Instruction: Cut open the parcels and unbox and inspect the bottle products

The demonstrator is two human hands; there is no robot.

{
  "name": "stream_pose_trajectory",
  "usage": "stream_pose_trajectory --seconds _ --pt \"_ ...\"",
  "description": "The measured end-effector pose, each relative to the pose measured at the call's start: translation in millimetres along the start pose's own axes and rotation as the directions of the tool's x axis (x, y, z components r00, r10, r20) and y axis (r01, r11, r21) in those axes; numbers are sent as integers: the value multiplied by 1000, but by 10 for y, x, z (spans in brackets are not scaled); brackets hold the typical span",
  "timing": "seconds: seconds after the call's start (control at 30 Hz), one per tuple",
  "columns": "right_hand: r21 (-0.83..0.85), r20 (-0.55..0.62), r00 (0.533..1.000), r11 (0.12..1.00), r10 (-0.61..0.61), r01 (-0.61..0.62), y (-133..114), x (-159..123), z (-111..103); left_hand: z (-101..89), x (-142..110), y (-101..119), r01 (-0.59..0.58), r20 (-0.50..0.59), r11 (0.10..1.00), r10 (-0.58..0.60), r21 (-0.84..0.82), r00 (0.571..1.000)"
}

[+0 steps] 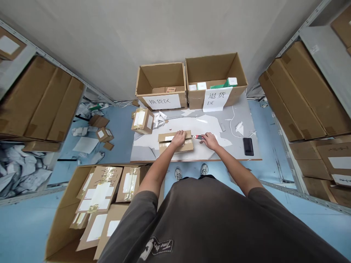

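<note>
On the table in front of me lies a small cardboard box (164,137) with clear tape and a white label along its top. My left hand (178,138) grips it from above, fingers bent over the middle of the top. Just to the right, my right hand (210,140) is closed around a red and black utility knife (199,137). Its tip points left at the box's right end, close to the top seam. Whether the blade touches the cardboard is too small to tell.
Two large open cartons (161,104) (196,95) with paper signs stand at the table's back. A taped parcel (143,120) sits at the left, a black phone (248,147) at the right. A big carton of parcels (59,219) stands lower left. Loaded shelves flank both sides.
</note>
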State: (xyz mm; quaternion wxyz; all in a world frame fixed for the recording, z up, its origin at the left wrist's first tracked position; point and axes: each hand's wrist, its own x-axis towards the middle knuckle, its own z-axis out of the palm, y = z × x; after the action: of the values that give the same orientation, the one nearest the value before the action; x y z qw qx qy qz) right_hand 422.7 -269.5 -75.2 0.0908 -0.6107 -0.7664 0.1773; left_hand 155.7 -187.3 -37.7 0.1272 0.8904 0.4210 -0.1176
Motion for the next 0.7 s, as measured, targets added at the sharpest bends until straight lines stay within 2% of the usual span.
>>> stream_pose_trajectory --seconds 0.27,0.5,0.63,0.7 --pt "17 13 1000 1000 -22 22 -2 78 30 95 -8 -26 21 1 999 -21 -29 1000" --pt "60 -34 999 998 37 -34 148 -211 -80 36 -73 -74 16 -39 987 -23 -162 999" --pt "298 -172 979 953 113 -58 172 -384 -190 31 -132 -91 6 -40 979 -15 -201 999" --pt "503 -230 953 862 199 -59 99 -388 -246 47 -160 -79 12 -45 981 -21 -194 999"
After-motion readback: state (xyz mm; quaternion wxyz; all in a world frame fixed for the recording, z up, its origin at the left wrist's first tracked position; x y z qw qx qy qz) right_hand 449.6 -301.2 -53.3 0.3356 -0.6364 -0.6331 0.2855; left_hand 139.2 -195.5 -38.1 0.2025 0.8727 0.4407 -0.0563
